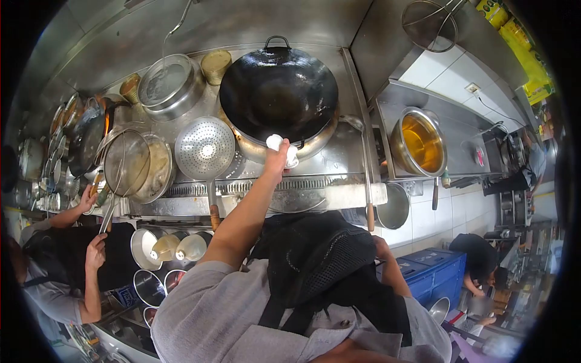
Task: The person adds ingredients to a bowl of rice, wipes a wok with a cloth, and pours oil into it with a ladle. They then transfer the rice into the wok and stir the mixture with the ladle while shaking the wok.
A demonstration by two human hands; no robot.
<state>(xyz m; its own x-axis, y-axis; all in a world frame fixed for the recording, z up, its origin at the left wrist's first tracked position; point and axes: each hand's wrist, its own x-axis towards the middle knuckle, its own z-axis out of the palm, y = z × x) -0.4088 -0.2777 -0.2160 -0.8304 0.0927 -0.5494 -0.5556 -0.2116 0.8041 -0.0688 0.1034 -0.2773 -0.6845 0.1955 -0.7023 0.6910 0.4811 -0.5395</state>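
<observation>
My left hand (279, 158) is closed around a crumpled white cloth (292, 158) at the near rim of a large black wok (279, 91). The wok sits on a round burner; its far loop handle points to the back wall, and its inside looks dark and shiny. My right hand (380, 247) is low by my side, beside the black cloth over my front, with its fingers mostly hidden. Right of the wok lies a long ladle (367, 175) with a wooden handle end. To its left rests a perforated skimmer (205, 148), handle toward me.
A pot of golden liquid (422, 142) stands right. Behind the skimmer are a lidded steel pot (169, 85) and a tin (216, 65). At left, a co-worker (66, 260) holds utensils near a mesh strainer (126, 162). Another person (481, 260) bends beyond a blue cabinet (433, 275).
</observation>
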